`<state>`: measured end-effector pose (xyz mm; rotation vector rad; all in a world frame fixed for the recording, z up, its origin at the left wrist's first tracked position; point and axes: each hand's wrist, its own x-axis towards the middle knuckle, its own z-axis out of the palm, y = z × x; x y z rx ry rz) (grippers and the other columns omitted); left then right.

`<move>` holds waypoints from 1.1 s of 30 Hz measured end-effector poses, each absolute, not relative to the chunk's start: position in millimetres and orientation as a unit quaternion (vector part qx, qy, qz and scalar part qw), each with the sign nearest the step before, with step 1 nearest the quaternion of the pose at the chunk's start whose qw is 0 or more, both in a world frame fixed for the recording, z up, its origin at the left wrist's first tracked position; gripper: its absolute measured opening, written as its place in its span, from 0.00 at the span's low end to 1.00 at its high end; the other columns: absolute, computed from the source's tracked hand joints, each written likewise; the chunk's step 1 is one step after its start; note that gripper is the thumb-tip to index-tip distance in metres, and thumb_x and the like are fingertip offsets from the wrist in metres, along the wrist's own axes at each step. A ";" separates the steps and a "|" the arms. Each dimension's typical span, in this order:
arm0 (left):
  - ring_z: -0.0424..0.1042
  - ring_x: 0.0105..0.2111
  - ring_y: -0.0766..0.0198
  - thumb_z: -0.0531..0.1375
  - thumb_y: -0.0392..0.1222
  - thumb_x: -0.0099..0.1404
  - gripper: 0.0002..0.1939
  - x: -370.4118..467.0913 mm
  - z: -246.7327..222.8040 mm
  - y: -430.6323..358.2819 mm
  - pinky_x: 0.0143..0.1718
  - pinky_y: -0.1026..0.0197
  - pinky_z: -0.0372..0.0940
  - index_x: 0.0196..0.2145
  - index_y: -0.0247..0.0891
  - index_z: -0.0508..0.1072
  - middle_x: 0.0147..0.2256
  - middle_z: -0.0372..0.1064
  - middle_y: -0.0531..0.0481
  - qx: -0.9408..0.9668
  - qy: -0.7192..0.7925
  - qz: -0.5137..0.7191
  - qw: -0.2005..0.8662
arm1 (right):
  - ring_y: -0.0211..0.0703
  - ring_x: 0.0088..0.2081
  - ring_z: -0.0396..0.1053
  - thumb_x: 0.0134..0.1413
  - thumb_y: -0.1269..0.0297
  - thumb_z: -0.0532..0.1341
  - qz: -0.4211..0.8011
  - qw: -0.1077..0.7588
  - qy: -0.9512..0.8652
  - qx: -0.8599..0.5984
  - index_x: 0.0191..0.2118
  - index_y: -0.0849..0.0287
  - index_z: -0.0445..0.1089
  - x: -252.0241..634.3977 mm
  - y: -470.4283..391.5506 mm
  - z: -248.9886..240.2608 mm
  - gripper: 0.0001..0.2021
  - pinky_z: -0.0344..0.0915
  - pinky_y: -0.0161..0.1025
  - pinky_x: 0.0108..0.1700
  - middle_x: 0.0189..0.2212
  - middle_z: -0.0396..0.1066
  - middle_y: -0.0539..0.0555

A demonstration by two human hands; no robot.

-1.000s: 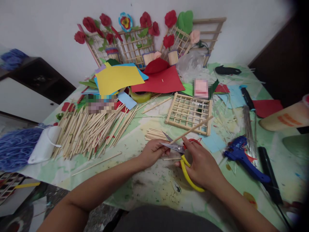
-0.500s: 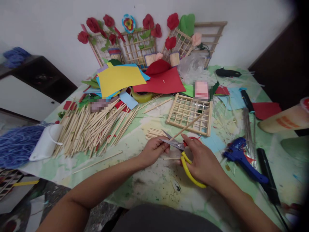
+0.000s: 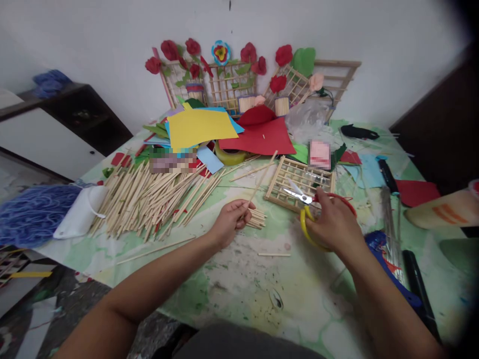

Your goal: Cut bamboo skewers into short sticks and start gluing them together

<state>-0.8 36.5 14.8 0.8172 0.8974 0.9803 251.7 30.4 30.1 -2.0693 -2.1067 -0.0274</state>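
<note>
Between the closed fingers of my left hand [image 3: 231,222] a thin wooden stick [image 3: 262,178] points up and away. Just right of that hand lies a small bundle of short cut sticks [image 3: 257,218]. My right hand [image 3: 335,219] grips scissors [image 3: 305,198] with one red and one yellow handle; their blades are parted, apart from the stick, and point left over the stick lattice panel [image 3: 288,172]. One short stick piece [image 3: 274,255] lies on the table nearer to me.
A heap of long sticks [image 3: 149,199] covers the left side, beside blue yarn [image 3: 35,214]. Coloured paper [image 3: 202,127] and lattices with paper flowers [image 3: 232,82] stand behind. On the right are a blue glue gun [image 3: 377,244], wires [image 3: 389,224] and a tilted drink cup [image 3: 441,209].
My right hand has carried the scissors right and up, away from the stick. The stick in my left hand now points more steeply away. The view has shifted slightly.
</note>
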 end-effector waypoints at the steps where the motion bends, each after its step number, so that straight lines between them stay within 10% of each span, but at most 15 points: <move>1: 0.45 0.14 0.78 0.59 0.48 0.59 0.14 -0.4 13.9 36.0 0.17 0.70 0.38 0.33 0.32 0.68 0.19 0.59 0.56 0.384 0.412 0.432 0.704 | 0.62 0.43 0.66 0.48 0.54 0.57 -0.024 0.089 -0.703 -0.705 0.60 0.68 0.54 257.7 37.3 27.0 0.35 0.61 0.50 0.42 0.41 0.68 0.68; 6: 0.53 0.16 0.74 0.55 0.50 0.62 0.16 -2.8 9.9 35.8 0.20 0.69 0.49 0.33 0.32 0.71 0.19 0.61 0.55 0.540 0.457 0.390 0.589 | 0.64 0.47 0.62 0.45 0.53 0.59 -0.035 0.111 -0.708 -0.696 0.57 0.68 0.57 269.0 46.6 24.8 0.34 0.58 0.55 0.46 0.43 0.66 0.69; 12: 0.70 0.35 0.60 0.49 0.44 0.67 0.16 -11.4 10.4 31.9 0.36 0.61 0.61 0.39 0.36 0.73 0.34 0.73 0.44 0.826 0.445 0.276 0.210 | 0.64 0.51 0.56 0.54 0.60 0.54 -0.129 0.311 -0.690 -0.641 0.52 0.68 0.60 235.9 11.1 52.0 0.22 0.52 0.57 0.51 0.45 0.60 0.70; 16: 0.71 0.32 0.59 0.49 0.42 0.67 0.16 -9.7 7.8 24.3 0.33 0.60 0.61 0.44 0.34 0.72 0.30 0.73 0.43 0.889 0.391 0.223 0.078 | 0.54 0.46 0.62 0.57 0.65 0.53 -0.074 0.260 -0.818 -0.508 0.50 0.63 0.63 200.9 -3.8 43.9 0.16 0.55 0.50 0.48 0.42 0.67 0.63; 22: 0.69 0.27 0.60 0.49 0.39 0.66 0.15 -7.2 7.2 19.2 0.27 0.62 0.58 0.44 0.34 0.72 0.25 0.71 0.45 0.913 0.351 0.209 0.010 | 0.45 0.31 0.62 0.60 0.70 0.51 -0.057 0.130 -0.867 -0.477 0.39 0.61 0.71 176.8 -5.9 21.4 0.11 0.53 0.40 0.32 0.25 0.67 0.55; 33: 0.69 0.25 0.61 0.50 0.38 0.64 0.12 -1.1 8.7 13.9 0.26 0.62 0.59 0.36 0.36 0.73 0.23 0.69 0.49 0.901 0.391 0.186 -0.009 | 0.42 0.29 0.64 0.56 0.72 0.52 -0.016 0.096 -0.834 -0.542 0.28 0.57 0.68 171.0 -9.1 20.8 0.10 0.48 0.39 0.30 0.23 0.67 0.51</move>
